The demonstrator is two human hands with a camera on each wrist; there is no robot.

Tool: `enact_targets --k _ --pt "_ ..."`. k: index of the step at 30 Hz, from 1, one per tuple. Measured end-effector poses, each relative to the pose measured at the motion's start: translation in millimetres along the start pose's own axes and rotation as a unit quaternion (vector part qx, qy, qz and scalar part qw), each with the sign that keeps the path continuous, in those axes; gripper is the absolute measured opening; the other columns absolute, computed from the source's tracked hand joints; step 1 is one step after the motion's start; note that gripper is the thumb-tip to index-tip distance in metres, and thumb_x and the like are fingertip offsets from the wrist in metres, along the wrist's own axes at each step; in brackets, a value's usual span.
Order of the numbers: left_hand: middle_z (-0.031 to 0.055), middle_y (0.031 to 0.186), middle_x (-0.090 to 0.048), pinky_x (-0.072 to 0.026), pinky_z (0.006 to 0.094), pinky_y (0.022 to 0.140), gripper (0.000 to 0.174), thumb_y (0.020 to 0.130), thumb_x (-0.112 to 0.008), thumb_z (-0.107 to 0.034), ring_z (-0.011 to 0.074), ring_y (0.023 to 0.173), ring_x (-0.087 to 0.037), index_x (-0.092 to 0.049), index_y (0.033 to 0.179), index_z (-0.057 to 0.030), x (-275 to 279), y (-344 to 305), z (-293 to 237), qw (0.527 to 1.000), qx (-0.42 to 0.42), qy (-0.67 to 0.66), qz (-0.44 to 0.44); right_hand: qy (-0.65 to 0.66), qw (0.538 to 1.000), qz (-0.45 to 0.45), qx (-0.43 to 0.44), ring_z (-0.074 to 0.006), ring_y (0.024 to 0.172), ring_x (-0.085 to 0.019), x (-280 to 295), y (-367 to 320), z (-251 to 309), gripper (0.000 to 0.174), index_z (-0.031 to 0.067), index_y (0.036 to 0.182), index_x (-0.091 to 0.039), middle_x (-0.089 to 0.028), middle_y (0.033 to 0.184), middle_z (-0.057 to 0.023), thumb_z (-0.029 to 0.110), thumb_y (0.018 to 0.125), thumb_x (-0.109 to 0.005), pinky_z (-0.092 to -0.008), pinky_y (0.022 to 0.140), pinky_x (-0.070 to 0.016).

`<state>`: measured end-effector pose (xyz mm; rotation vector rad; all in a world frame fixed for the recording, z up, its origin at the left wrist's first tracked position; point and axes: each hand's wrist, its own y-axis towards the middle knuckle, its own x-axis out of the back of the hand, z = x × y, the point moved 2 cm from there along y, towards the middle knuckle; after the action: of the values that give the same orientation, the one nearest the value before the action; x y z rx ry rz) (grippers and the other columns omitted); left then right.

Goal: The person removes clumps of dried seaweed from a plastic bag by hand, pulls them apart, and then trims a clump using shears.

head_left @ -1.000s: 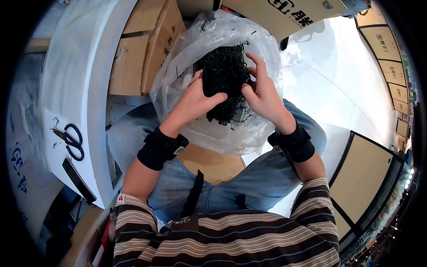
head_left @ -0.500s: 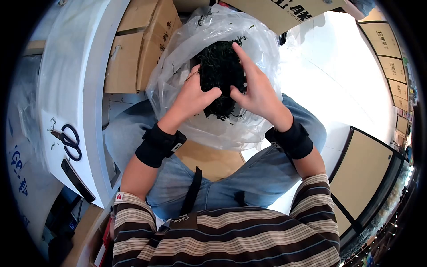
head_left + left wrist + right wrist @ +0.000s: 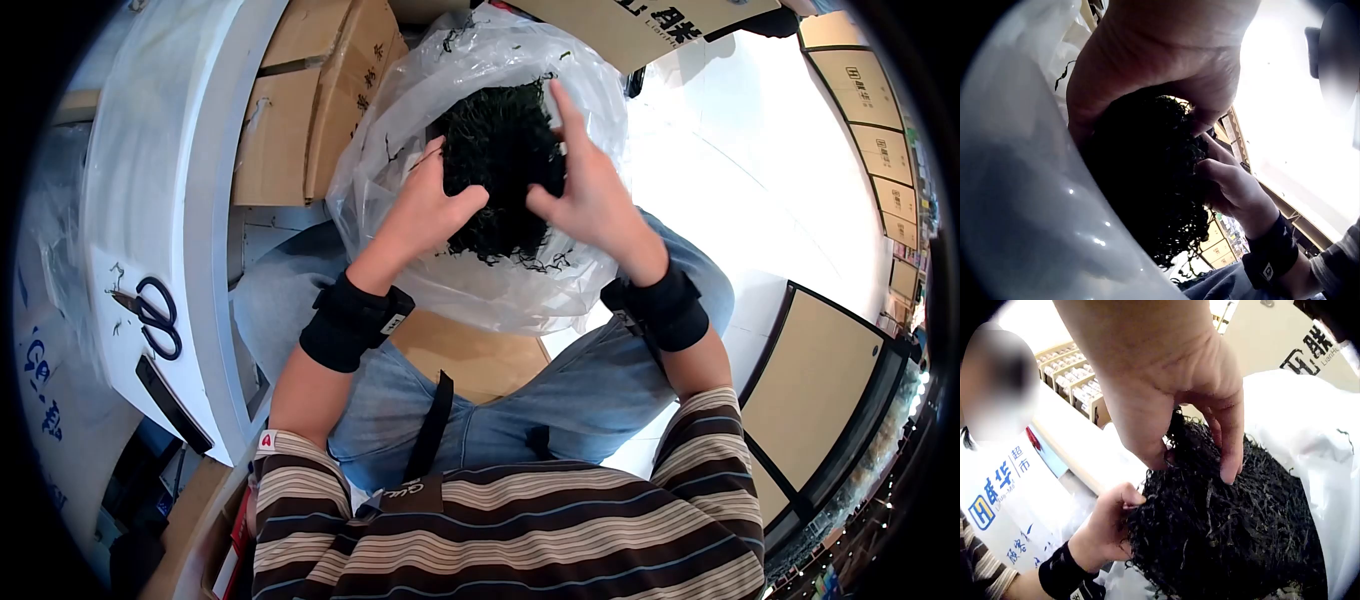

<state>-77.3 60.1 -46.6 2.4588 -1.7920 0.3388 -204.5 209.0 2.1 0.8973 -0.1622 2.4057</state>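
A clump of dark, stringy dried seaweed [image 3: 500,160] sits in the mouth of a large clear plastic bag [image 3: 390,170], between both hands. My left hand [image 3: 430,210] grips its left side, thumb across the front and fingers going behind it. On the other side, my right hand [image 3: 590,195] holds the clump with the thumb at its front and the index finger stretched along the far edge. Seen from the right wrist, the right thumb and fingertips [image 3: 1230,472] press into the tangled strands. The left wrist view shows the left palm [image 3: 1154,56] arched over the dark mass.
Scissors [image 3: 155,315] and a black strip [image 3: 172,405] lie on the white surface at left. Cardboard boxes [image 3: 280,140] stand beside the bag. A printed board [image 3: 620,30] is at the back. Loose seaweed shreds cling to the bag.
Both hands stay on the seaweed clump. The right hand moved in left, then back right, its index finger lifting along the far edge. The clump now looks wider and looser.
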Motion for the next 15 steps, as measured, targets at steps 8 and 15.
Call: enact_targets --k 8,15 --pt "0.0190 0.118 -0.055 -0.0407 0.0363 0.097 0.054 0.077 -0.060 -0.018 0.0301 0.110 -0.055 -0.048 0.125 0.0041 7.2 1.0 -4.7 0.998 0.052 -0.033 0.002 0.038 0.993 0.108 -0.029 -0.0315 0.089 -0.059 17.5 5.3 -12.2 0.091 0.0149 0.150 -0.019 -0.056 0.113 -0.0190 0.002 0.072 -0.065 -0.0346 0.070 -0.0490" --pt "0.0106 0.125 -0.051 -0.0356 0.0297 0.100 0.058 0.081 -0.052 -0.013 0.0174 0.113 -0.047 -0.040 0.135 0.0044 12.5 1.8 -10.1 0.984 0.148 -0.087 0.056 0.054 0.992 0.116 0.021 -0.0323 0.087 -0.059 30.9 4.9 -7.6 0.095 0.0179 0.151 -0.016 -0.056 0.119 -0.0237 -0.003 0.073 -0.064 -0.0355 0.074 -0.0488"
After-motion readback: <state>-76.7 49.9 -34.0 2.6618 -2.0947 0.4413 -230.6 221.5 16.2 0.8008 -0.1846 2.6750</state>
